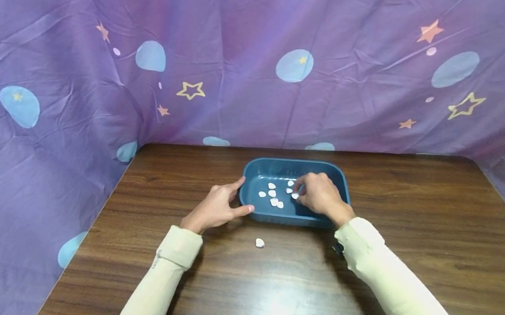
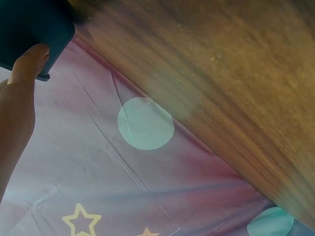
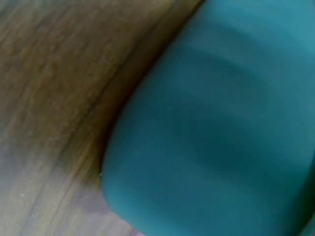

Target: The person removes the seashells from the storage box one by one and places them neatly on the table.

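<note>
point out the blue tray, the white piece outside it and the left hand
Blue tray (image 1: 289, 220): head view, on its near wall.
White piece outside the tray (image 1: 260, 243): head view, middle of its upper face.
Left hand (image 1: 215, 207): head view, back of the hand.

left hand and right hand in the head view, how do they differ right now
The left hand is outside the blue tray, at its left end; the right hand reaches inside it.
The left hand's thumb and fingers are spread against the tray; the right hand's are bent together, appearing to pinch a white piece.
Both come out of pale sleeves.
</note>
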A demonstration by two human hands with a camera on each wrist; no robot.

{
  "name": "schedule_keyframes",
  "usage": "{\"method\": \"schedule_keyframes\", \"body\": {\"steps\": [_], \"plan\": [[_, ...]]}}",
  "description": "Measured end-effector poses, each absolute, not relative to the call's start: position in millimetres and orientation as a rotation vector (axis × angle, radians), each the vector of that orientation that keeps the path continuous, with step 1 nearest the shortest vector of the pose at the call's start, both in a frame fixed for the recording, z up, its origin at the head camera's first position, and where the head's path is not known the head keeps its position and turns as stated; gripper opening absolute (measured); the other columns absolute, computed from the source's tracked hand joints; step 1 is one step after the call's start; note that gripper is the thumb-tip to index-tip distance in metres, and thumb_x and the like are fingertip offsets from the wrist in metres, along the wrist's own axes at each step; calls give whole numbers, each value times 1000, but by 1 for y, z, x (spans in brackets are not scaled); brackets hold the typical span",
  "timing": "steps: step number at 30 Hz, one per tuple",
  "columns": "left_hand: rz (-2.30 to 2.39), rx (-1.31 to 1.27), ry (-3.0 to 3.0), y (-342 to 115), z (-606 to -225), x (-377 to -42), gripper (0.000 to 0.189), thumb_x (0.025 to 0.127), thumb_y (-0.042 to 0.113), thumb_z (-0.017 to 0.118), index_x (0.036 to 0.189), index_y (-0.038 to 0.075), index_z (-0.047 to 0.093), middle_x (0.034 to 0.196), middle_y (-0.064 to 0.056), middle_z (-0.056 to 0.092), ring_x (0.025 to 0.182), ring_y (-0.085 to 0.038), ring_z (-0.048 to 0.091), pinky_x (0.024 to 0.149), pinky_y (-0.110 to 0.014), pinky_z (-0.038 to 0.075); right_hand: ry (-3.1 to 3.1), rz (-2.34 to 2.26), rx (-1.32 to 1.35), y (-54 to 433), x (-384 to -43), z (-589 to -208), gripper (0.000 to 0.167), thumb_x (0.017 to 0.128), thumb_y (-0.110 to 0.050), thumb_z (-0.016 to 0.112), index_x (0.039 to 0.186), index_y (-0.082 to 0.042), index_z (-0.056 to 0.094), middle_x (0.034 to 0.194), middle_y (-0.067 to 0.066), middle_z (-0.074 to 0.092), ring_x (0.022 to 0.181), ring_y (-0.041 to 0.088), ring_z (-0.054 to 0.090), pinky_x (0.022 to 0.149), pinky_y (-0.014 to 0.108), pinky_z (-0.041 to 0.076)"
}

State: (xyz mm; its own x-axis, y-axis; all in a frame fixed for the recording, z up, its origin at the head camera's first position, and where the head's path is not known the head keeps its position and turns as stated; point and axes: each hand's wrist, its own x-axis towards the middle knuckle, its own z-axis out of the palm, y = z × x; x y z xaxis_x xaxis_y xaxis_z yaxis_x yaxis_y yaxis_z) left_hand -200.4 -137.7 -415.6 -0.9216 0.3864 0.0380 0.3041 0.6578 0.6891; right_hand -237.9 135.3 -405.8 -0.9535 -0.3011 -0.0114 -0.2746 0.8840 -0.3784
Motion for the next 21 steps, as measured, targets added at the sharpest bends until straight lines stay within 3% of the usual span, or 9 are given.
{"method": "schedule_keyframes", "body": {"steps": [8,21], "plan": [[1126,584,2750,-139,-417,-202,88,87,32,79,154,-2,32,152,-22,44,136,-26,54,116,-34,43,3004,-627,-568,131,-231,-400,16,78,-9,81,93,-13,80,79,3,77,74,17,69,68,39,58],[1118,552,2745,-139,-419,-202,88,88,33,78,155,-1,32,154,-22,41,135,-27,54,114,-34,45,2998,-687,-689,132,-220,-390,15,79,-11,81,93,-14,81,79,0,78,70,13,66,65,34,56]]}}
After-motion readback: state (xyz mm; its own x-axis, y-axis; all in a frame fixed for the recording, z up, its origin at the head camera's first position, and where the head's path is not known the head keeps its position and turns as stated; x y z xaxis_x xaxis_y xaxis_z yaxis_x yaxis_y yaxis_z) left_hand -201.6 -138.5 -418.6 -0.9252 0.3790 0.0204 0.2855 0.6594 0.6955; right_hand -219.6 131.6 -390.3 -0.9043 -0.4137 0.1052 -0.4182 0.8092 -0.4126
